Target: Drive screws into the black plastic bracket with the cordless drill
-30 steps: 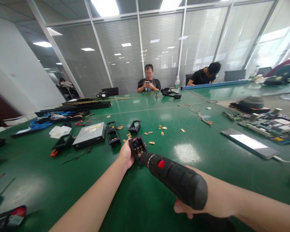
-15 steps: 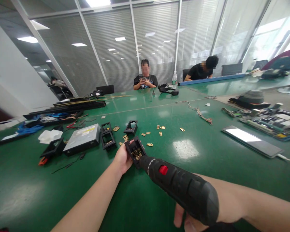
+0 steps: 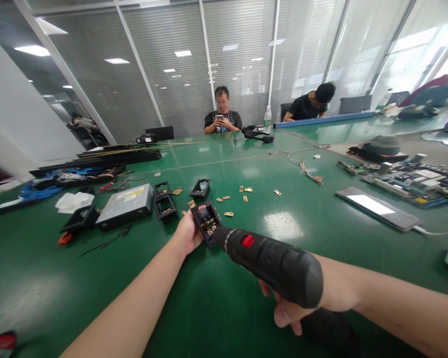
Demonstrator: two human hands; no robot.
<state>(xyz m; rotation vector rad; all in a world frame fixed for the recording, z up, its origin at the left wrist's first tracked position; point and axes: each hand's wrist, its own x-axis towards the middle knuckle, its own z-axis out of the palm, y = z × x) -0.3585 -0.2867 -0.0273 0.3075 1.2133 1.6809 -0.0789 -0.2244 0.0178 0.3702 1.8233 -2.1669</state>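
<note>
My left hand (image 3: 188, 232) grips a small black plastic socket housing (image 3: 206, 222) with brass contacts inside, tilted up off the green table (image 3: 224, 308). My right hand (image 3: 289, 311) is wrapped round the handle of a black electric screwdriver (image 3: 272, 262) with a red switch. The screwdriver's tip points into the housing, among the brass contacts. Several loose brass pieces (image 3: 228, 214) lie on the table just beyond the housing.
More black housings (image 3: 165, 206) (image 3: 200, 188) and a grey optical drive (image 3: 124, 206) lie to the left. A phone (image 3: 377, 207) and circuit boards (image 3: 414, 181) are at right, with a wire bundle (image 3: 308, 173). Two people sit at the far side.
The view has shifted slightly and the screwdriver handle has lowered and swung a little left. Both hands keep their hold, with the tip still in the housing.
</note>
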